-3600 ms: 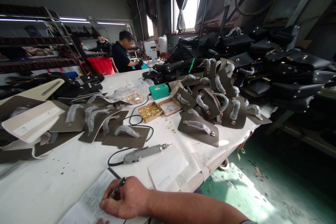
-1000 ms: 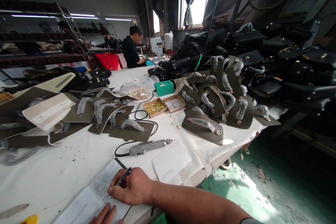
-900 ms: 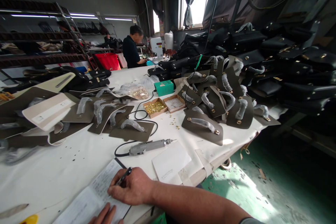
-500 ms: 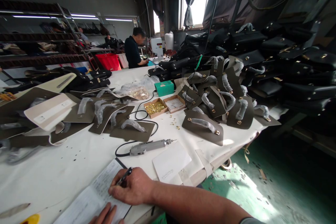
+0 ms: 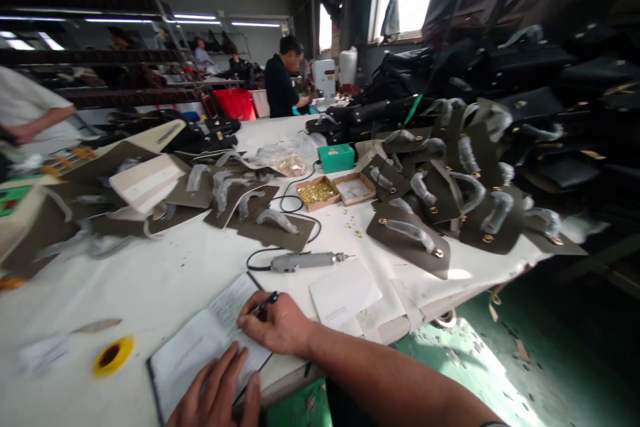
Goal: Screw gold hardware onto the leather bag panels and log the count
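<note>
An open notebook (image 5: pixel 187 350) with handwriting on its pages lies at the table's front edge. My right hand (image 5: pixel 280 325) is closed around a dark pen (image 5: pixel 265 304), resting on the right-hand page; the pen's tip is hidden behind my fingers. Lower down, my left hand (image 5: pixel 216 390) lies flat on the notebook with its fingers stretched out, holding nothing. Just beyond the notebook is a grey electric screwdriver (image 5: pixel 305 261) with a black cord. A white sheet of paper (image 5: pixel 345 293) sits to the right of my right hand.
Brown flap pieces with plastic-wrapped handles (image 5: pixel 407 237) lie around a box of brass fittings (image 5: pixel 317 193) and a green box (image 5: pixel 336 158). A yellow tape roll (image 5: pixel 114 355) is at left. Black bags (image 5: pixel 525 107) are piled at right. A co-worker (image 5: pixel 283 80) stands at the back.
The view has swung left, so things sit further right and the yellow roll shows fully. More of my left hand is visible on the notebook. Another person's arm has appeared at the far left.
</note>
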The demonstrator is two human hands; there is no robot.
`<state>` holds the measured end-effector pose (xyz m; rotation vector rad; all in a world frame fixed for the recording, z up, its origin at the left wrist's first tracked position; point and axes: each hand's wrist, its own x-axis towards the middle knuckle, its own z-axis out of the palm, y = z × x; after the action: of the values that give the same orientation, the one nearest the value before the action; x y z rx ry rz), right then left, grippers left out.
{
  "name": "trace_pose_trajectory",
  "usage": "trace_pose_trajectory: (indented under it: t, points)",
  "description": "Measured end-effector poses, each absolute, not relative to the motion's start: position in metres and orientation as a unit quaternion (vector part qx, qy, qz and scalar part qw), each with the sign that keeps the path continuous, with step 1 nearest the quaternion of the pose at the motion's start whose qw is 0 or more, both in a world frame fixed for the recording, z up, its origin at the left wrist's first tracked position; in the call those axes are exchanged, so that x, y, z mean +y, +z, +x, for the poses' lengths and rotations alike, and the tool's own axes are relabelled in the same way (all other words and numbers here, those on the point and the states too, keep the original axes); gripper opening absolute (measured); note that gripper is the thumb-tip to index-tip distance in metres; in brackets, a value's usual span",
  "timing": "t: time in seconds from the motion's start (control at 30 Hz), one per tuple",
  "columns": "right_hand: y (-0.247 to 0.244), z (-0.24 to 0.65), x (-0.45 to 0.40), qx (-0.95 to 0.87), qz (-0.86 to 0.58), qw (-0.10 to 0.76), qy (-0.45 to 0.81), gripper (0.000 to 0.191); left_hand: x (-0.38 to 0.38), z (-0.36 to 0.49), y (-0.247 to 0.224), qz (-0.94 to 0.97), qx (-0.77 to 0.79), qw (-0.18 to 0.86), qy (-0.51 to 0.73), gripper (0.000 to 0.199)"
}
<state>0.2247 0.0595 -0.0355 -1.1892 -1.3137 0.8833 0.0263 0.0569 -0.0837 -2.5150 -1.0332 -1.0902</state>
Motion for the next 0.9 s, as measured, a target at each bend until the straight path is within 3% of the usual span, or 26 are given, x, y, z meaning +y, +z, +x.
trace_pose_trajectory:
  t: [0.2, 0.47, 0.9]
  points:
    - [-0.038, 0.220, 0.049, -0.553, -0.478, 0.548, 0.406, 0.023, 0.012, 0.040, -0.048, -0.859, -0.450, 0.021, -0.244, 0.034]
    - [-0.042, 0.223, 0.042, -0.613, -0.516, 0.483, 0.352, 0.029, 0.000, 0.039, -0.043, -0.830, -0.495, -0.052, -0.253, 0.035]
    - [-0.046, 0.222, 0.042, -0.625, -0.534, 0.456, 0.341, 0.030, 0.002, 0.038, -0.054, -0.823, -0.490, -0.053, -0.281, 0.037]
